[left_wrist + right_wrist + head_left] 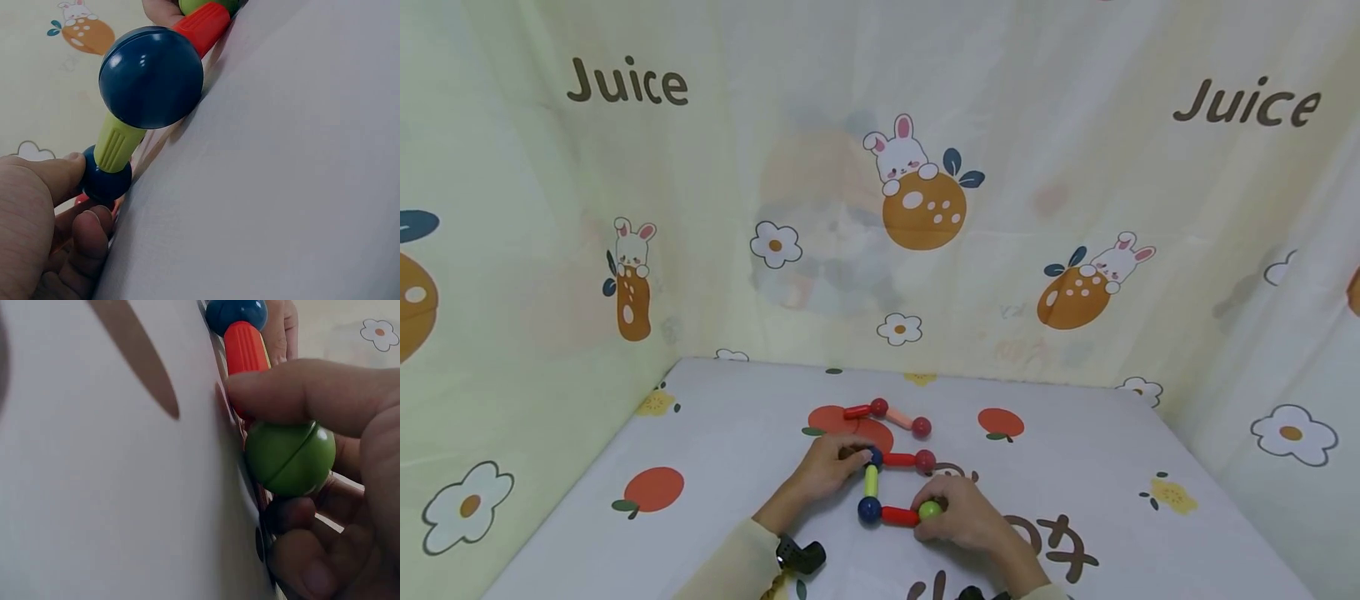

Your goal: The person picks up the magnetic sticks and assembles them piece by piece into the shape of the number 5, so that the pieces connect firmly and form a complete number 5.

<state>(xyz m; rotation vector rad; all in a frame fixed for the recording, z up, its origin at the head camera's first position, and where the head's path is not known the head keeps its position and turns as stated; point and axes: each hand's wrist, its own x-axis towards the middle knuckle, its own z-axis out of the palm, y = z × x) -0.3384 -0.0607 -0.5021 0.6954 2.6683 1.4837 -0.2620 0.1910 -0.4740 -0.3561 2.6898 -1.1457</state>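
A chain of balls and rods lies on the cloth between the two hands. My left hand (827,468) pinches the far dark blue ball (107,182) between thumb and fingers. From that ball a red rod (898,459) runs right to a red ball (925,461), and a yellow-green rod (871,482) runs toward me to the nearer dark blue ball (152,77). Another red rod (245,350) joins this nearer ball to a green ball (290,457). My right hand (964,510) grips the green ball, its thumb lying over the rod's end in the right wrist view.
Behind the chain lies a separate piece: a short red rod (856,412), a red ball (879,407), a pink rod (899,418) and another red ball (921,427). Printed cloth (737,400) covers the table, and patterned curtains (715,167) stand around its back and sides.
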